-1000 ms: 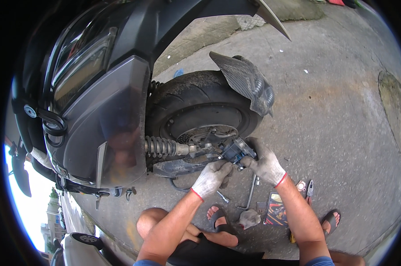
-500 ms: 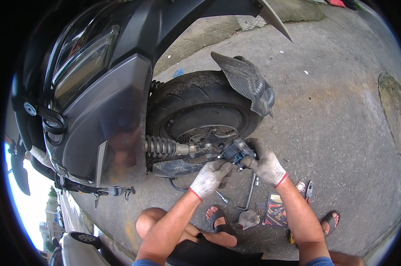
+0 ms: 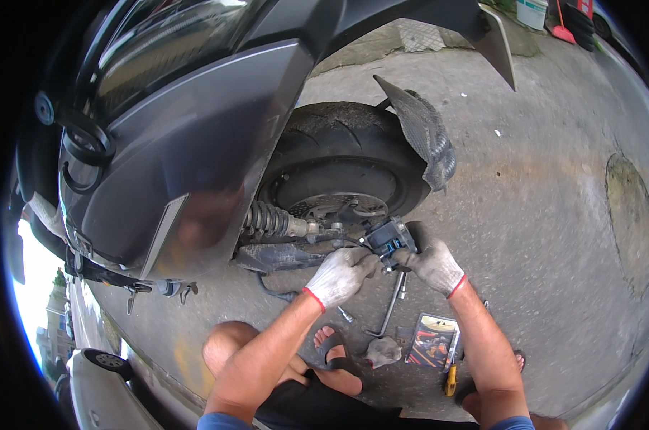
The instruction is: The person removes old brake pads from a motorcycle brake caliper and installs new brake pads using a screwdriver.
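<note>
A dark brake caliper (image 3: 387,233) with blue parts in its slot is off to the lower right of the scooter's rear brake disc (image 3: 339,205). My right hand (image 3: 435,265), in a greyish white work glove, is closed around its right side, thumb near the slot. From the lower left my left hand (image 3: 339,276), gloved the same way, is closed with fingers and thumb together at the caliper's edge. The fingertips partly hide what they grip there. A hose appears to run from the swingarm toward the caliper.
The rear tyre (image 3: 331,136), shock absorber (image 3: 270,221) and dark side panel (image 3: 188,158) are close on the left. On the concrete below my hands are a long-handled wrench (image 3: 392,308), a socket piece (image 3: 346,315), a grey rag (image 3: 383,352), a parts package (image 3: 432,340) and a yellow-handled screwdriver (image 3: 450,380).
The view has tilted and shifted, so the side panel fills more of the left. Both hands stay at the caliper with slightly changed finger positions. The yellow screwdriver handle shows more fully.
</note>
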Tool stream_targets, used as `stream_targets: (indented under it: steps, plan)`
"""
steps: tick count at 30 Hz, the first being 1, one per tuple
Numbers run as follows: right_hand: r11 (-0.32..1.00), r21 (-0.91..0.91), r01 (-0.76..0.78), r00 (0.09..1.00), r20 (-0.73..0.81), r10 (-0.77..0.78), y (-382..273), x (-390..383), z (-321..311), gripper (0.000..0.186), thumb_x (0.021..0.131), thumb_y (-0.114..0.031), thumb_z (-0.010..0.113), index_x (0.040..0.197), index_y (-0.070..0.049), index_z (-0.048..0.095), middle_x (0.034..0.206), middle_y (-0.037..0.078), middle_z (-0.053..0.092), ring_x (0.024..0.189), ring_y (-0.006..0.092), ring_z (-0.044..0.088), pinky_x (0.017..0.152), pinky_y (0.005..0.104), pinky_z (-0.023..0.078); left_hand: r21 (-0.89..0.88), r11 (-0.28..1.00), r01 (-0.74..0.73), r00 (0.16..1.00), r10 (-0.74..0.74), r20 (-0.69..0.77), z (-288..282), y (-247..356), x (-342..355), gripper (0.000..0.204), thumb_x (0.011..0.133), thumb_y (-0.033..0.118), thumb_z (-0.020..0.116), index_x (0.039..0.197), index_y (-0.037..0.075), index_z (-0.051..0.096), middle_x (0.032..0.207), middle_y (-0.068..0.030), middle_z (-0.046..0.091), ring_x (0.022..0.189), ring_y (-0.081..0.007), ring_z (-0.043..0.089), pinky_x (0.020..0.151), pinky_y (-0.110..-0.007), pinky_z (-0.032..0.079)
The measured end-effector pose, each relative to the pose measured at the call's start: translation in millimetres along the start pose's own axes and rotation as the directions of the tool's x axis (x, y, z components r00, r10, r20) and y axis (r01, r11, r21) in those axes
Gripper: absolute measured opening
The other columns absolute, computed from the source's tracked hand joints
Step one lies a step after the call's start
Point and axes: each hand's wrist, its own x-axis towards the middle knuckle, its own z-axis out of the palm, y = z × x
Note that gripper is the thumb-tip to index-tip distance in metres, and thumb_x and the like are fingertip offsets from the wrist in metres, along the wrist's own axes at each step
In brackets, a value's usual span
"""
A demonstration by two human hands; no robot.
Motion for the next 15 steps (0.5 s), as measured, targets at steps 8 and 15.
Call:
stream_targets:
  steps: [8, 15]
  plan:
    - [0.998, -0.046, 0.040, 0.998, -0.039, -0.042, 2, -1, 5, 0.058, 0.083, -0.024, 0.079, 0.128, 0.003, 0.055, 0.112, 0.023, 0.069, 0.102, 0.0280, 0.070, 0.085, 0.0381, 0.055, 0.042, 0.998, -0.056, 0.995, 0.059, -0.074, 3, 0, -3, 0.037, 0.097, 0.033, 0.055, 0.082, 0.000, 0.066, 0.065, -0.0130, 0.059, 0.060, -0.0210, 0.060, 0.061, -0.038, 0.045]
    - [0.991, -0.103, 0.088, 0.994, -0.057, -0.094, 3, -3, 5, 0.059, 0.083, -0.027, 0.079, 0.129, 0.001, 0.055, 0.111, 0.025, 0.070, 0.105, 0.0344, 0.070, 0.088, 0.0410, 0.054, -0.462, 0.882, 0.093, 0.993, -0.114, -0.017, 17, -13, -12, 0.036, 0.102, 0.033, 0.053, 0.090, 0.001, 0.065, 0.063, -0.0022, 0.059, 0.052, -0.0105, 0.056, 0.050, -0.026, 0.043]
